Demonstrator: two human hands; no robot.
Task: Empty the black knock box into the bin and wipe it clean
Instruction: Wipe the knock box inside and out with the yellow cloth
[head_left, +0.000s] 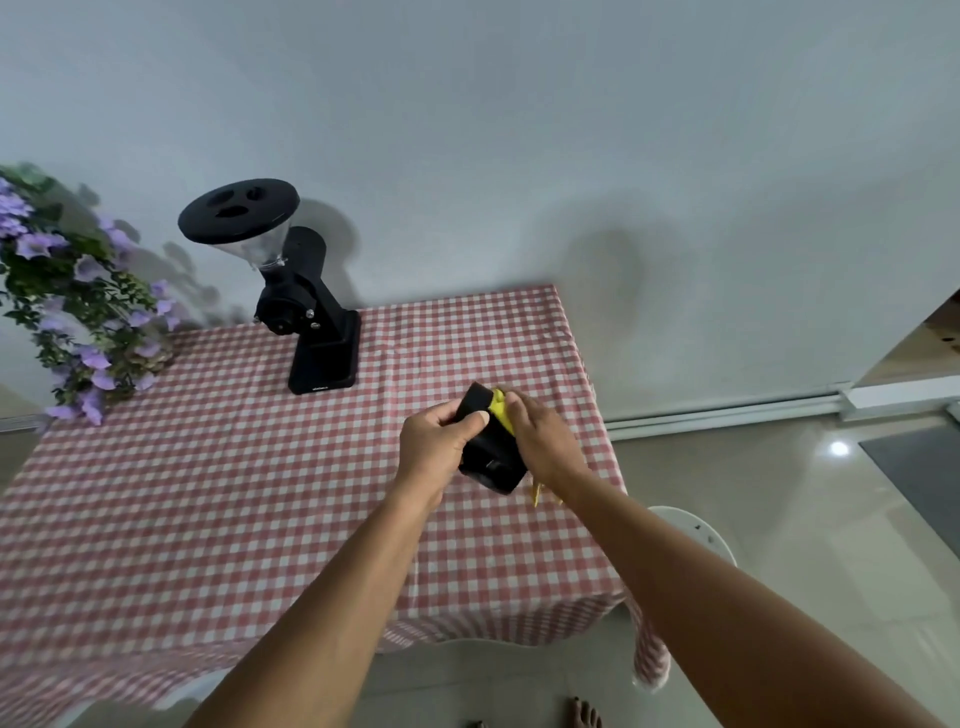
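The black knock box (491, 451) is held tilted above the right part of the checked table. My left hand (439, 447) grips its left side, thumb across the top edge. My right hand (543, 441) presses a yellow cloth (500, 410) against the box's right side; a bit of the cloth also hangs out below my wrist. The inside of the box is hidden from view.
A black coffee grinder (306, 312) stands at the back of the red-and-white checked tablecloth (208, 493). Purple flowers (78, 312) hang over the table's left rear corner. A white round bin rim (696, 530) shows on the floor right of the table, behind my right forearm.
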